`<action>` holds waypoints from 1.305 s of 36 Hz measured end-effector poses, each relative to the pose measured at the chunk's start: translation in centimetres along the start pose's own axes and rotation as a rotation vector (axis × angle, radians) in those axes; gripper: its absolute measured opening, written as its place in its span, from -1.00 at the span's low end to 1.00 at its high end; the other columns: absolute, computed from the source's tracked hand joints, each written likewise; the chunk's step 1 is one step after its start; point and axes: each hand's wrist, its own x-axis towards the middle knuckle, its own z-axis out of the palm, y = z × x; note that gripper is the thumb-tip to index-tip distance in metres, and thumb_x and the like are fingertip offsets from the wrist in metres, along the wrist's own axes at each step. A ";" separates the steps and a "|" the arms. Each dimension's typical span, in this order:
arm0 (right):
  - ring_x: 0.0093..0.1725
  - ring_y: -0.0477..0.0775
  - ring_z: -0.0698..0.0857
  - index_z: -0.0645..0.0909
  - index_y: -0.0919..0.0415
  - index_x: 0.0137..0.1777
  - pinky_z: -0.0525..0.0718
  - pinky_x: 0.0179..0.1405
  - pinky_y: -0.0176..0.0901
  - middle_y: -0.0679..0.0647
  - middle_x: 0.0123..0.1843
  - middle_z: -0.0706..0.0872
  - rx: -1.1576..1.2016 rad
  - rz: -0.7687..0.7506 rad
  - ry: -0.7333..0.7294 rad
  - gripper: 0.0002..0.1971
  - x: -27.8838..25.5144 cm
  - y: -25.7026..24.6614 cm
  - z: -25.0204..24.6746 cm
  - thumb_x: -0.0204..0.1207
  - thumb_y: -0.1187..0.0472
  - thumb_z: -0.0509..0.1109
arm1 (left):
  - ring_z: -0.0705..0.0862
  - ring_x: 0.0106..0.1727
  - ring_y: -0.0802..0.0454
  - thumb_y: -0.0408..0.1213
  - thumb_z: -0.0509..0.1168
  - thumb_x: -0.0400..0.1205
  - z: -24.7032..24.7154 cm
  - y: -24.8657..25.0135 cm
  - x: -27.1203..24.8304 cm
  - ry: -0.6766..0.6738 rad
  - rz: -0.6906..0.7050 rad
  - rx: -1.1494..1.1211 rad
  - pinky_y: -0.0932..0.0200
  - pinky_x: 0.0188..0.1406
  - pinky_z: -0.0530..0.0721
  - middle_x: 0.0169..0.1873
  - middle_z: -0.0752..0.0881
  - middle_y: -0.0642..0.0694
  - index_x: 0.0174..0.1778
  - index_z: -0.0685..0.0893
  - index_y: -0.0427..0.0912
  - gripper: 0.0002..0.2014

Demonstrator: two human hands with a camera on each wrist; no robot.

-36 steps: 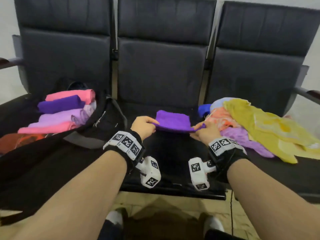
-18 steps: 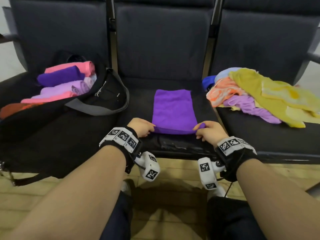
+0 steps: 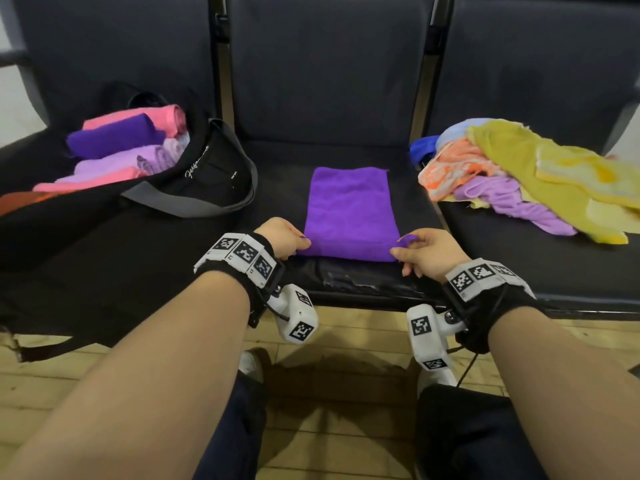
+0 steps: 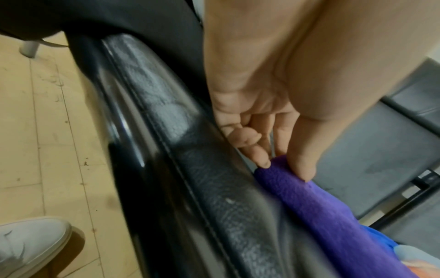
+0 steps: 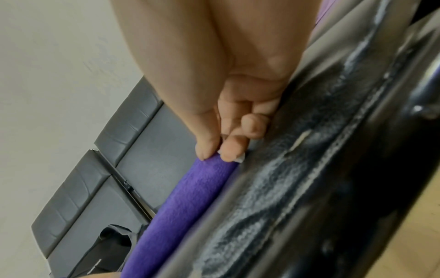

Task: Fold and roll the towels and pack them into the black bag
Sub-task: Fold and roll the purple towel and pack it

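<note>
A folded purple towel (image 3: 349,211) lies flat as a long strip on the middle black seat (image 3: 284,188), its near edge by the seat's front. My left hand (image 3: 285,237) pinches the towel's near left corner (image 4: 273,169) between thumb and fingers. My right hand (image 3: 424,252) pinches the near right corner (image 5: 214,165) the same way. The black bag (image 3: 194,181) stands open on the left seat, holding several rolled pink, purple and lilac towels (image 3: 131,147).
A loose heap of yellow, orange, lilac and blue towels (image 3: 519,174) covers the right seat. The bag's grey strap (image 3: 194,207) drapes toward the middle seat. Tan floor tiles and my white shoe (image 4: 31,244) lie below the seat's front edge.
The purple towel, bunched between my hands a second ago, now lies stretched flat along the seat. Both hands drew its near edge back toward the seat's front and still hold its corners.
</note>
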 end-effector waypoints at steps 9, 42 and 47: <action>-0.58 0.07 0.49 0.45 0.25 -0.24 0.37 -0.79 -0.37 0.19 -0.35 0.61 -0.188 0.055 0.046 -0.81 0.2 -1.1 0.3 0.62 0.31 0.30 | 0.46 -0.45 0.06 -0.15 0.30 0.68 -0.3 0.4 -0.2 -0.042 -0.009 0.097 0.25 -0.49 0.43 -0.38 0.55 -0.08 0.11 0.64 -0.19 -0.80; 0.03 0.24 0.66 0.62 -0.01 -0.32 0.62 0.07 0.01 0.08 0.03 0.59 -0.666 -0.083 0.095 -0.67 -1.4 -1.7 1.2 0.54 0.41 0.23 | 0.48 -0.34 0.23 -0.44 0.32 0.58 0.5 -1.8 -0.1 0.105 0.516 0.329 0.24 -0.05 0.49 -0.26 0.52 0.17 -0.18 0.81 -0.08 -0.80; 0.13 0.23 0.68 0.76 0.12 -0.14 0.61 0.19 -0.04 0.14 0.13 0.69 -0.648 -0.054 0.051 -0.75 -1.5 -2.1 0.7 0.55 0.36 0.25 | 0.51 -0.29 0.21 -0.37 0.30 0.58 0.2 -1.6 -0.5 0.050 0.496 0.348 0.14 0.02 0.60 -0.15 0.57 0.14 -0.21 0.75 0.01 -0.81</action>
